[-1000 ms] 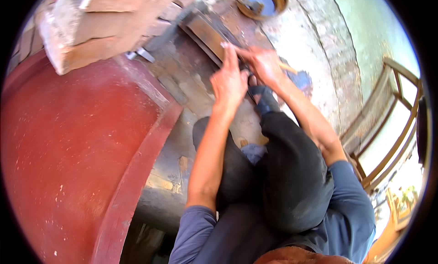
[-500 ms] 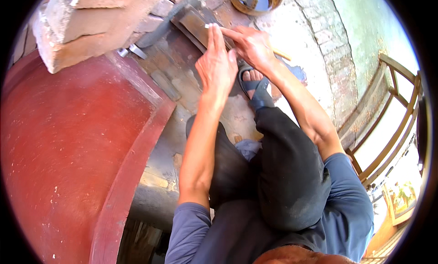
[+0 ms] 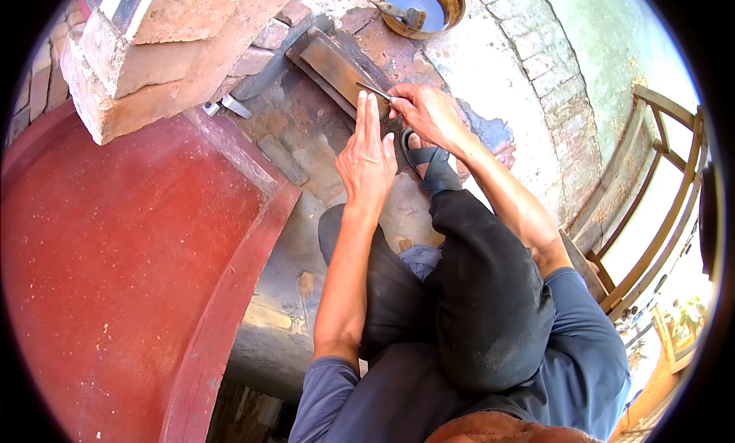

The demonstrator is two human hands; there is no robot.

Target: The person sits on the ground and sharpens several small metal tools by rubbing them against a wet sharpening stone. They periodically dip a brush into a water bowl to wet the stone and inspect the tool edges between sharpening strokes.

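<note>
My right hand (image 3: pixel 435 120) is closed around a narrow chisel (image 3: pixel 373 89); its thin dark blade sticks out to the left, and its handle is hidden in the hand. Beneath the blade lies a long brown sharpening stone (image 3: pixel 331 64) on a dark wooden block. My left hand (image 3: pixel 366 158) reaches over the near end of the stone. Its first two fingers are stretched out side by side, with the tips just under the blade; whether they touch it I cannot tell. The left thumb stands apart, and nothing is in that hand.
A round basin (image 3: pixel 452 18) of water with a brush (image 3: pixel 414 18) in it stands beyond the stone. A red board (image 3: pixel 130 267) and a brick pillar (image 3: pixel 153 68) are at left. My sandalled foot (image 3: pixel 436 171) is beside the stone. A wooden chair frame (image 3: pixel 651 213) stands at right.
Both hands have drawn back toward me along the stone. The chisel's blade has come up off the stone and turned, and my left fingers no longer press on it.
</note>
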